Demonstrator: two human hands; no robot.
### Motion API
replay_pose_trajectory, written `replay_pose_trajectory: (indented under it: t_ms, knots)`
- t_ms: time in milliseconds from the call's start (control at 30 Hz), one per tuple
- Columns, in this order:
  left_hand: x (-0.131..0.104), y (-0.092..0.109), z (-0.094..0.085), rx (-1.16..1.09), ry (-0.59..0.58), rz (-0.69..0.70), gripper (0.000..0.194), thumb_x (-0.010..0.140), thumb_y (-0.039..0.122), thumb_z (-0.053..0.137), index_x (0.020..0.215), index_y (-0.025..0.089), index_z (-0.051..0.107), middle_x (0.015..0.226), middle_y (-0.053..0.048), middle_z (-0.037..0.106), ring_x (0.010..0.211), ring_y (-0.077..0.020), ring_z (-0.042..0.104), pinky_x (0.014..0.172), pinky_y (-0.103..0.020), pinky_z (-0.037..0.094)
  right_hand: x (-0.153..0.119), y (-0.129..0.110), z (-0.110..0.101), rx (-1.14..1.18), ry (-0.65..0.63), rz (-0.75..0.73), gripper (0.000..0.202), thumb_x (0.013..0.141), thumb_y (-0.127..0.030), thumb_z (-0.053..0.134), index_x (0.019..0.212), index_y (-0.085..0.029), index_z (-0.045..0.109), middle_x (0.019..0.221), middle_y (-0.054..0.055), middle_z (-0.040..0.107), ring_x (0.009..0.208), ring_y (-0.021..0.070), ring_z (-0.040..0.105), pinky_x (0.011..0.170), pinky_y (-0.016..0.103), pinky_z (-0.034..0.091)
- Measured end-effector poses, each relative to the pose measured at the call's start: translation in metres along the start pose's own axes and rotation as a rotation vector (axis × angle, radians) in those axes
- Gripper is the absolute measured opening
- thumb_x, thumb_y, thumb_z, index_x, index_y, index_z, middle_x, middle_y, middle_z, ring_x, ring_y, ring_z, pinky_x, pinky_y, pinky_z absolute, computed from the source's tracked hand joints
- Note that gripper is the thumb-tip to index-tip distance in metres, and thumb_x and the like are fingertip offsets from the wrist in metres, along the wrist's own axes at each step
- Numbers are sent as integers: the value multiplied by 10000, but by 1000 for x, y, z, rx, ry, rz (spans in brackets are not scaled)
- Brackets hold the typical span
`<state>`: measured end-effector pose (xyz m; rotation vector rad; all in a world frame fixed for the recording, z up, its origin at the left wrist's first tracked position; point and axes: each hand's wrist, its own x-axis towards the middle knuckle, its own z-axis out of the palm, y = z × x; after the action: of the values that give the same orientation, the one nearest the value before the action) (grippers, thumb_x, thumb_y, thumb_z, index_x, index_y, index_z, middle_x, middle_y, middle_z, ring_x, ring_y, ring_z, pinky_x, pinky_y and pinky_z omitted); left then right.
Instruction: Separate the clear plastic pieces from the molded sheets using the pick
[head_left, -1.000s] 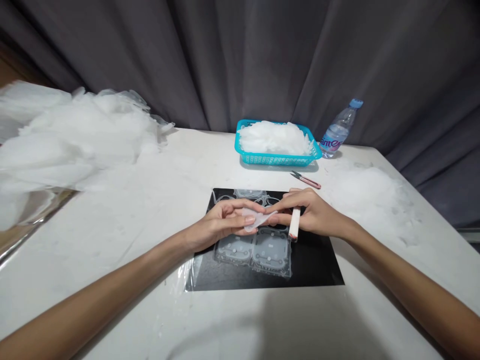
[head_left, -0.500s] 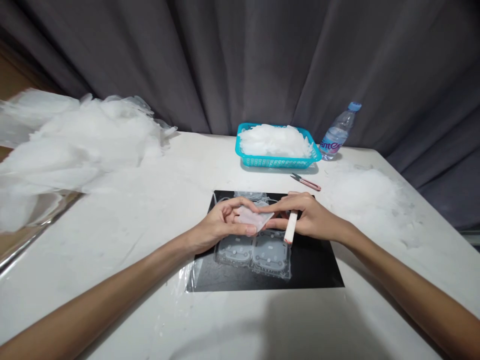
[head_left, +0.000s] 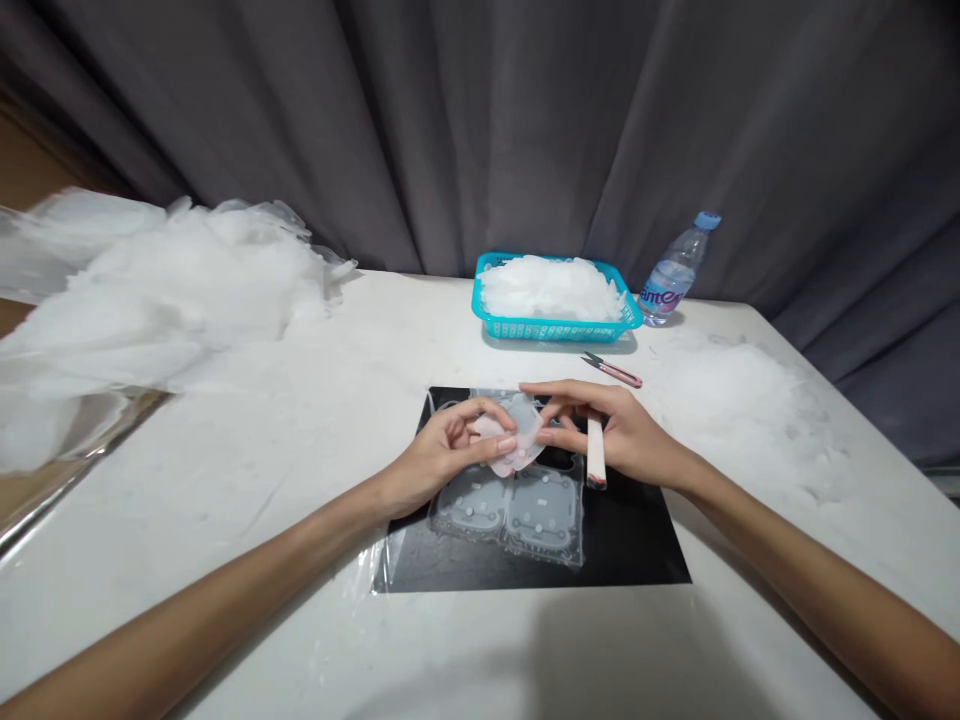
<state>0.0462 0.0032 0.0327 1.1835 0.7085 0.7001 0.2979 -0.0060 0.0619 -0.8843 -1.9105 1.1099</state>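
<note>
My left hand (head_left: 461,440) pinches a thin, translucent, pinkish-white piece (head_left: 517,450) between thumb and fingers. At its right edge my right hand (head_left: 600,425) has its thumb and a finger touching or nearly touching it, with the index finger stretched out above. A flat white stick with a reddish end (head_left: 596,455) is tucked in the right hand and points down. Below both hands, clear moulded plastic pieces (head_left: 544,510) rest on a black mat (head_left: 630,545). My fingers hide part of the held piece.
Behind the mat stands a turquoise basket (head_left: 559,332) filled with white, filmy material. Pink-handled thread snips (head_left: 613,370) lie before it, and a water bottle (head_left: 667,280) stands to its right. A large white, filmy heap (head_left: 187,290) covers the left; a smaller pile (head_left: 742,410) lies right.
The translucent piece has turned and shows more of its face. My right index finger has lifted off it and stretched out, and the white stick hangs more upright.
</note>
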Motion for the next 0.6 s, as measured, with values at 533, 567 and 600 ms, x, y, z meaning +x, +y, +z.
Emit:
replay_pose_trajectory:
  t_ms: [533,567,600]
  knots:
    - [-1,-1,3,165,9,69,205,872,308,817,916,156,687,767,-1,691,659,-107,593,625,-225,445,-5,-12,10,-214,-39,-258,482,986,-221,687,1447,-283,557,1007,15,766,779,170,571,816,336,530]
    - [-1,0,3,163,6,68,202,873,304,816,913,153,687,767,-2,692,661,-106,598,629,-225,450,-5,-12,10,-227,-42,-267,483,986,-221,688,1447,-285,556,1011,14,767,789,174,570,823,337,529]
    - [-1,0,3,163,4,68,203,872,299,819,906,150,686,765,-2,690,660,-103,597,627,-222,450,-5,-12,9,-241,-45,-272,478,987,-223,686,1444,-286,558,1016,14,766,794,176,571,827,337,528]
